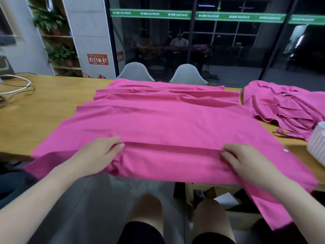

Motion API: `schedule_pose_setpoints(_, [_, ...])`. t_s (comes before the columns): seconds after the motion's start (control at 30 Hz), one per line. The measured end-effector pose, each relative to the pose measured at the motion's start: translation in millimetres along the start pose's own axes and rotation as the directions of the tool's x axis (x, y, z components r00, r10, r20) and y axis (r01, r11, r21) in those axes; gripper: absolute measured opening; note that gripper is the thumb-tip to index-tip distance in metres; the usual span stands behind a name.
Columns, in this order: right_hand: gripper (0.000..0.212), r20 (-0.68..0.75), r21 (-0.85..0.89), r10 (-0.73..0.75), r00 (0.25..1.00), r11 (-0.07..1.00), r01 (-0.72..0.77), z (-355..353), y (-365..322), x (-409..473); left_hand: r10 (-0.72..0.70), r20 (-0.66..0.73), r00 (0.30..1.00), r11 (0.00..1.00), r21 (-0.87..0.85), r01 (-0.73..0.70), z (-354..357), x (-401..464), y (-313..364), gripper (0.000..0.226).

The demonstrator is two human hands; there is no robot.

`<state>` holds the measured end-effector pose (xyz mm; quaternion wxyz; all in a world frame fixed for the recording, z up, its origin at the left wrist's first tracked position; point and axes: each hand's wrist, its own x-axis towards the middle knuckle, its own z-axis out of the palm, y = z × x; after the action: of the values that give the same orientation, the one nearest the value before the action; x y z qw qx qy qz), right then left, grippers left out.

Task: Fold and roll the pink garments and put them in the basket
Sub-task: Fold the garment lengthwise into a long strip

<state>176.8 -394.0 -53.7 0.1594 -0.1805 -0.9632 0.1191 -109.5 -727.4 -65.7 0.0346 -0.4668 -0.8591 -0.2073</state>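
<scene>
A large pink garment (158, 118) lies spread flat on the wooden table (44, 106), its near edge hanging over the front. A narrow fold runs across its near part. My left hand (100, 155) pinches the left end of that fold between thumb and fingers. My right hand (246, 164) grips the right end of the same fold, fingers curled into the cloth. A pile of other pink garments (284, 106) lies at the right of the table. A white ribbed basket (316, 147) shows partly at the right edge.
Two white chairs (188, 74) stand behind the far table edge. White and black cables (15, 88) lie at the table's far left. A glass wall and plant shelves stand behind. My knees and cardboard boxes (228, 203) are under the table.
</scene>
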Motion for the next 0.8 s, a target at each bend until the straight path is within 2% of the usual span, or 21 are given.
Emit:
schedule_pose_setpoints(0.1, [0.019, -0.087, -0.065, 0.068, 0.994, 0.995, -0.074, -33, -5, 30, 0.030, -0.111, 0.993, 0.995, 0.101, -0.019, -22, 23, 12, 0.041])
schedule_pose_setpoints(0.17, [0.020, -0.107, -0.164, 0.137, 0.985, 0.975, -0.153, -47, -8, 60, 0.046, -0.171, 0.984, 0.985, 0.170, -0.016, -39, 50, 18, 0.040])
schedule_pose_setpoints(0.23, [0.020, -0.114, -0.226, 0.195, 0.974, 0.950, -0.217, -51, -9, 95, 0.119, -0.188, 0.975, 0.948, 0.313, -0.056, -47, 85, 15, 0.037])
schedule_pose_setpoints(0.27, [0.016, -0.117, -0.246, 0.227, 0.967, 0.936, -0.250, -49, -8, 114, 0.130, -0.160, 0.978, 0.922, 0.381, -0.060, -46, 104, 12, 0.034])
schedule_pose_setpoints(0.33, [0.024, -0.108, -0.259, 0.307, 0.945, 0.909, -0.325, -35, -4, 148, 0.084, -0.068, 0.994, 0.891, 0.452, -0.045, -41, 141, 3, 0.033])
schedule_pose_setpoints(0.43, [0.029, -0.016, -0.276, 0.358, 0.933, 0.896, -0.349, 3, 14, 182, 0.055, 0.045, 0.997, 0.901, 0.428, -0.069, -29, 181, -9, 0.041])
schedule_pose_setpoints(0.53, [0.035, 0.057, -0.303, 0.295, 0.954, 0.915, -0.265, 40, 42, 190, 0.083, 0.099, 0.992, 0.863, 0.490, -0.121, -2, 196, -25, 0.049])
schedule_pose_setpoints(0.6, [0.029, -0.013, -0.291, 0.224, 0.975, 0.932, -0.218, 51, 56, 187, 0.094, 0.090, 0.991, 0.853, 0.506, -0.127, 17, 196, -37, 0.058])
schedule_pose_setpoints(0.7, [0.017, -0.123, -0.212, 0.150, 0.981, 0.962, -0.173, 57, 67, 186, 0.072, -0.029, 0.997, 0.939, 0.338, -0.058, 33, 196, -54, 0.043])
schedule_pose_setpoints(0.8, [0.021, -0.185, -0.102, 0.102, 0.977, 0.987, -0.122, 59, 70, 186, 0.089, -0.035, 0.995, 0.955, 0.287, -0.075, 36, 199, -59, 0.035])
